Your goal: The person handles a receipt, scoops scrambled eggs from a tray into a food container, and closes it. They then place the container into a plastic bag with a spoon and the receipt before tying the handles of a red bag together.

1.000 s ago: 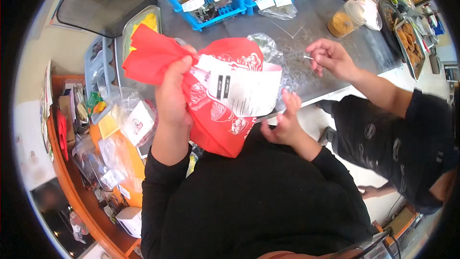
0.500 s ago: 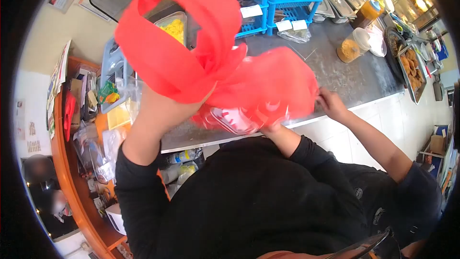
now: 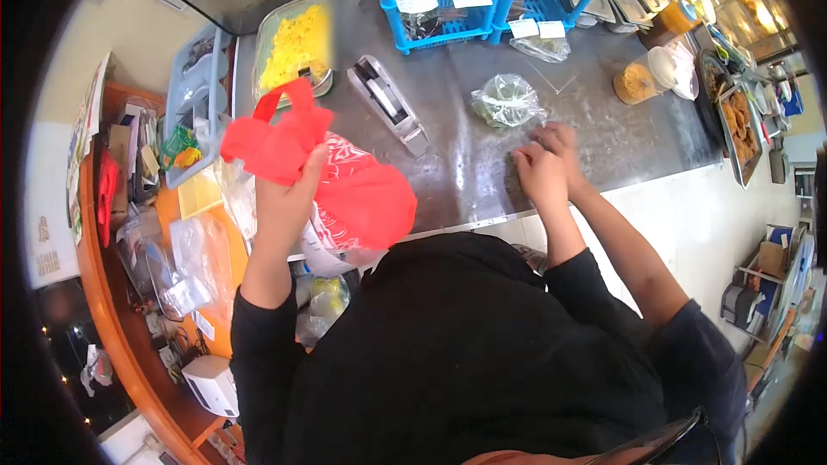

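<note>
My left hand (image 3: pixel 297 194) is closed around the gathered neck of a red cloth carrier bag (image 3: pixel 370 207) with white print. The bag's handle loop stands up above the fist, and its full body hangs at the counter's front edge. My right hand (image 3: pixel 543 176) is over the counter with its fingers bent together; what they hold, if anything, I cannot make out. A co-worker's hand (image 3: pixel 562 139) overlaps it just behind. Beyond both hands lies a clear plastic bag with something green inside (image 3: pixel 506 102). A tape dispenser (image 3: pixel 388 103) stands between the red bag and the plastic bag.
A lidded tray of yellow food (image 3: pixel 295 47) stands at the back left of the metal counter (image 3: pixel 457 164). Blue basket racks (image 3: pixel 448 17) line the back. On the right are a jar of brown crumbs (image 3: pixel 633 84) and a tray of fried food (image 3: pixel 741 125).
My left hand has carried the red bag down and left. My right hand has left the bag and moved right to the counter. The tape dispenser and plastic bag are now visible.
</note>
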Available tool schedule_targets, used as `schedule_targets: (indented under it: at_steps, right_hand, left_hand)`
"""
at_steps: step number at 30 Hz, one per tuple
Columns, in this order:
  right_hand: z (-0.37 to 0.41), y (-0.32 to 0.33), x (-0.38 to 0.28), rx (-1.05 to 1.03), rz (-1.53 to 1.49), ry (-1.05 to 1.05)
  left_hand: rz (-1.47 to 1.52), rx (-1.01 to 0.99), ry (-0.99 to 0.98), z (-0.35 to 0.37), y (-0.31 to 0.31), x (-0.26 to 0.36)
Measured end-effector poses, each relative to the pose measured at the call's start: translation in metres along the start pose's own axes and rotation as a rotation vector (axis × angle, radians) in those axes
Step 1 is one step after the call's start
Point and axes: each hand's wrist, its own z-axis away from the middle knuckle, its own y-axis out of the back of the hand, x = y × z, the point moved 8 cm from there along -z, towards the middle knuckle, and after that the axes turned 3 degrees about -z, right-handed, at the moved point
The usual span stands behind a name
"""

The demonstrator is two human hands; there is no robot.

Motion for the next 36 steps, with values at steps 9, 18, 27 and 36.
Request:
schedule_targets:
  at_steps: [9, 18, 27, 36]
  right_hand:
    - [-0.02, -0.039, 0.002, 0.098, 0.245, 0.133]
    - [-0.015, -0.054, -0.021, -0.086, -0.003, -0.006]
    - [0.028, -0.074, -0.207, -0.63, -1.081, 0.018]
    - [0.037, -0.134, -0.233, -0.578, -1.182, -0.11]
  left_hand:
    - [0.074, -0.014, 0.236, 0.024, -0.023, -0.097]
    - [0.49, -0.249, 0.581, 0.057, -0.032, -0.147]
    - [0.55, -0.223, 0.396, 0.047, -0.033, -0.124]
    - [1.118, -0.161, 0.73, 0.077, -0.051, -0.159]
